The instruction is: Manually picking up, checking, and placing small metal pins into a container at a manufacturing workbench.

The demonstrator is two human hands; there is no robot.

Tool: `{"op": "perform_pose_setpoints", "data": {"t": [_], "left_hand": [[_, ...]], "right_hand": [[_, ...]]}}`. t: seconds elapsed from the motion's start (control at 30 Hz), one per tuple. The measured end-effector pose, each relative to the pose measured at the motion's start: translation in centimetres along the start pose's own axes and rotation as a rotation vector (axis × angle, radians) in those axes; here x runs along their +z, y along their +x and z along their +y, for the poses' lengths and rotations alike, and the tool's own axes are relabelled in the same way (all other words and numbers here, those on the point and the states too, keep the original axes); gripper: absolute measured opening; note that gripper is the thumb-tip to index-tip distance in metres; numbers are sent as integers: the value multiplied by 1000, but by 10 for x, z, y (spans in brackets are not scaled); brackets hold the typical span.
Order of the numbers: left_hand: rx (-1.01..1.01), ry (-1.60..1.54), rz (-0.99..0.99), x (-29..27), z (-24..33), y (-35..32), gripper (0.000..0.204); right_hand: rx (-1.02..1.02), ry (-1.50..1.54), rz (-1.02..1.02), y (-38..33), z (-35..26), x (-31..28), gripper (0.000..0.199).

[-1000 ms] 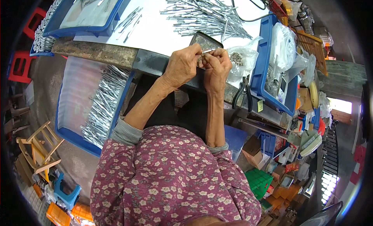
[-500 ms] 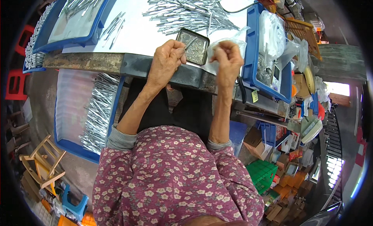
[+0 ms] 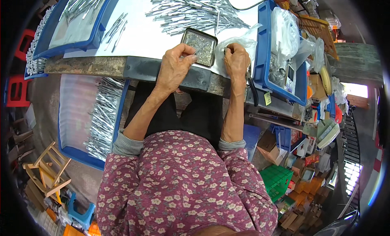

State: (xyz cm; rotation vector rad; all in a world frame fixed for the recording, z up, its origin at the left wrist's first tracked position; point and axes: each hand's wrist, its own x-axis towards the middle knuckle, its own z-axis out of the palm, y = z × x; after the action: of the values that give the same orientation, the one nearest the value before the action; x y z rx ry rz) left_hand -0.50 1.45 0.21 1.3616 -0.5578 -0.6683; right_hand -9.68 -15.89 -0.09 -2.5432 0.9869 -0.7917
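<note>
Left hand (image 3: 175,68) pinches a slim metal rod (image 3: 201,47) over the square tray (image 3: 202,33) at the worktop's front edge (image 3: 142,68); right hand (image 3: 237,64) curls, its hold hidden, by the plastic bag (image 3: 249,45). Looks mid-run: big rod heap (image 3: 191,13) behind, small rod batch (image 3: 115,32) leftward, which is finished unclear.

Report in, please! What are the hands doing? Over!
Left hand pinching slim metal rod over dark tray. Right hand curled at clear plastic bag, hold unclear. Metal pile beyond tray, nothing seen blocking.
</note>
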Motion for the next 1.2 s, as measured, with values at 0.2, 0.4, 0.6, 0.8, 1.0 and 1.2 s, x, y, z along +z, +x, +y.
{"op": "perform_pose_setpoints", "data": {"t": [0.2, 0.4, 0.6, 0.8, 1.0, 1.2], "left_hand": [[78, 54, 32, 5, 0, -2, 15], [29, -1, 28, 0, 9, -6, 14], [64, -55, 33, -1, 10, -8, 13], [59, -24, 40, -3, 6, -7, 12], [83, -60, 39, -1, 7, -9, 11], [72, -129, 63, -2, 7, -8, 10]], "right_hand": [[-8, -115, -21, 3, 3, 4, 12], [-78, -196, 19, 1, 4, 7, 15], [-162, -153, 48, -1, 10, 8, 13], [-146, -168, -43, 3, 5, 6, 13], [-66, -213, -18, -1, 3, 6, 13], [-102, -209, 29, -2, 1, 7, 12]]}}
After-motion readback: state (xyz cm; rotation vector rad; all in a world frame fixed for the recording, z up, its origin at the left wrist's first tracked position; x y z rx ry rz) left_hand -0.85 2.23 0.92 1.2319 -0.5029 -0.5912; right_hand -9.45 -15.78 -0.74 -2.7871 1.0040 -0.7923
